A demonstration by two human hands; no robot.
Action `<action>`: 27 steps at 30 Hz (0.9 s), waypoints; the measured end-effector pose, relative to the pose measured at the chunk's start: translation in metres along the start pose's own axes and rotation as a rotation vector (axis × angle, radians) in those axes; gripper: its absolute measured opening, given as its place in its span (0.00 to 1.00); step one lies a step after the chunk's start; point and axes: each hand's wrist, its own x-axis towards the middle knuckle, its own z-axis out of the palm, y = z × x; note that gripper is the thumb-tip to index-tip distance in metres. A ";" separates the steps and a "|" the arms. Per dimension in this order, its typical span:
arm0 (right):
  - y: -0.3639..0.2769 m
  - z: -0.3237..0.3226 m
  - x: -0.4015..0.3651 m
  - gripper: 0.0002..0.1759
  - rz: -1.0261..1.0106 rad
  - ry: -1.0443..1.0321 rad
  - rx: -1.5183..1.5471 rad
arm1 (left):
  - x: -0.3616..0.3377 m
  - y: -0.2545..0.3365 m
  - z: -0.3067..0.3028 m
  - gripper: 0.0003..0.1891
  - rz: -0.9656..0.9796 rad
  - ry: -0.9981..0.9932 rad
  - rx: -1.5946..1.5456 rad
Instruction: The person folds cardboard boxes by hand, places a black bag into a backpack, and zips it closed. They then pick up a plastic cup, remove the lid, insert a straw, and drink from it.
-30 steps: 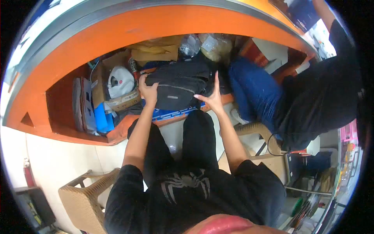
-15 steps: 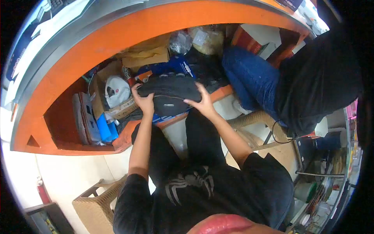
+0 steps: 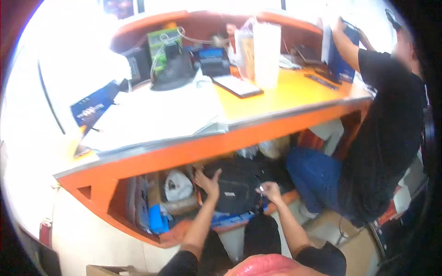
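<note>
Right, black bag (image 3: 235,178) at 6 o'clock in view, lying in the orange shelf (image 3: 290,197) under the surface (image 3: 244,109). L side of bag: left hand (image 3: 207,186) on it at approx 10 o'clock, thumb lifted and spread from fingers, not clenched. Over at 3 o'clock: right hand (image 3: 272,191) by bag's edge, thumb and finger drawn together; can't tell if pinching fabric, strap or nothing.

Looks soft, floppy fabric, prob. w/ some grip to it, so not v. slippery. Likely light to med., depending on contents; can't be seen. Sturdy outside, maybe fragile inside. Best hold: both sides at 9 and 3, or a top handle if reachable; avoid one loose fold, liable to sag.

Labels, quick: small pale tag (image 3: 229,194) on bag front, unreadable. White lettering on navy box (image 3: 92,105) up at 10 on the surface, incl. round shapes like "000", rest too blurred. Similar navy carton (image 3: 343,60) at 1 to 2 o'clock, in another person's hands (image 3: 340,26), print too small. Green box (image 3: 158,43) near 11, no legible brand. Below bag, blue printed packaging (image 3: 237,221), text unclear.
</note>
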 end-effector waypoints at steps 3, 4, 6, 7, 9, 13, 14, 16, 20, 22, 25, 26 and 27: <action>0.000 -0.020 0.009 0.18 0.210 -0.335 0.470 | -0.017 0.007 0.006 0.34 0.223 0.101 0.089; 0.020 -0.012 0.014 0.16 0.202 -0.328 0.349 | -0.025 0.007 0.008 0.32 0.293 0.024 0.141; 0.026 -0.003 0.016 0.18 0.144 -0.435 0.256 | -0.044 0.025 0.001 0.31 0.493 -0.435 0.117; 0.025 0.002 0.016 0.18 0.160 -0.455 0.175 | -0.057 0.034 0.000 0.29 0.642 -0.559 0.059; 0.026 0.003 0.016 0.16 0.153 -0.488 0.236 | -0.075 0.048 0.002 0.27 0.829 -0.702 -0.003; 0.021 -0.005 0.006 0.15 0.173 -0.539 0.642 | -0.083 0.056 0.015 0.27 0.911 -0.696 0.083; 0.018 -0.010 0.006 0.15 0.185 -0.509 0.591 | -0.080 0.055 0.020 0.28 0.912 -0.673 0.132; 0.016 -0.020 0.008 0.15 0.209 -0.451 0.491 | -0.077 0.059 0.022 0.29 0.892 -0.664 0.096; -0.001 -0.027 0.018 0.19 0.111 -0.417 0.328 | -0.072 0.066 0.023 0.30 0.913 -0.662 0.081; -0.035 -0.039 0.027 0.19 0.113 -0.445 0.347 | -0.067 0.071 0.018 0.31 0.867 -0.710 0.002; -0.052 -0.033 0.037 0.19 0.072 -0.387 0.362 | -0.062 0.075 0.018 0.28 0.742 -0.684 -0.048; -0.057 -0.034 0.037 0.18 0.094 -0.396 0.324 | -0.061 0.074 0.022 0.27 0.688 -0.683 -0.055; -0.063 -0.037 0.035 0.18 0.117 -0.406 0.286 | -0.060 0.080 0.020 0.25 0.701 -0.587 -0.095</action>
